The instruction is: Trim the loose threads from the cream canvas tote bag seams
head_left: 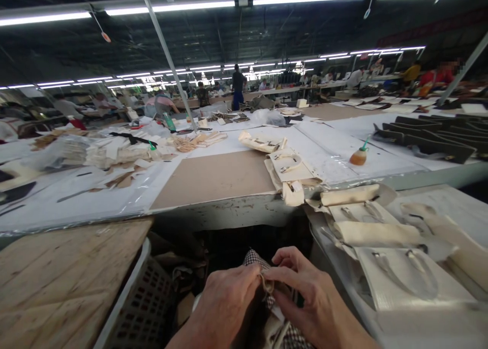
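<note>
Low in the middle of the head view, my left hand (231, 295) and my right hand (307, 293) meet with fingertips nearly together. Between them is a pale folded edge or strip (268, 284), pinched by the fingers of both hands. It seems to belong to a cream piece with dark-and-white checked fabric (254, 258), which shows above and below the hands. My left fingers are mostly hidden behind the back of that hand. The thumb and index finger of my right hand press in from the right. Most of the held piece is covered by my hands.
On the right, several cream bag pieces with handles (404, 272) lie overlapped. More cream pieces (287, 166) sit at the worktable's edge, beside a brown board (221, 176). A glue bottle (359, 156) stands farther right. At left are a plastic basket (143, 298) and a wooden board (64, 283).
</note>
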### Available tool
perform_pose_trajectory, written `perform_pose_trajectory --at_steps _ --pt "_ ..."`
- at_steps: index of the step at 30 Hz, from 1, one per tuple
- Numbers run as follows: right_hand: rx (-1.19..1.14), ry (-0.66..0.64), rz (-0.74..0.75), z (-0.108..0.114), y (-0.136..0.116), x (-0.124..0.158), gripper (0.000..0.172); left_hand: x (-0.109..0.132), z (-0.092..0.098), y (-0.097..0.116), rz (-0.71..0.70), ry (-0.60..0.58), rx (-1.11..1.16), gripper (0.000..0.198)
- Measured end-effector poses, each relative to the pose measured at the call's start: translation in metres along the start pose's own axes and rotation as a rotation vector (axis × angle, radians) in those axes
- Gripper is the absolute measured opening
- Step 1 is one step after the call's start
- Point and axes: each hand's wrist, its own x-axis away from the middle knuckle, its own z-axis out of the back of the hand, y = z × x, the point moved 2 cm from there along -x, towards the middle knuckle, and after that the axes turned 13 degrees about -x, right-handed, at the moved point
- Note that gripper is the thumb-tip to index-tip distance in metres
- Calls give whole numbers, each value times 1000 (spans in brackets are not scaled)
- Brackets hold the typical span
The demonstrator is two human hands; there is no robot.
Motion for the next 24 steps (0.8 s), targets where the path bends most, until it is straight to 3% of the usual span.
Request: perform_pose_trajectory --at_steps 4,10,19,24 --pt "71 -158 3 12 -10 -5 25 1 0 0 -7 -30 -21 26" --pt "142 -146 -92 16 -14 -12 16 1 -1 1 -9 -13 -31 23" --pt "-74 138 -82 -2 6 7 13 1 1 0 48 -9 -8 24" --pt "-47 334 20 -16 14 13 12 2 2 0 53 -18 -30 26"
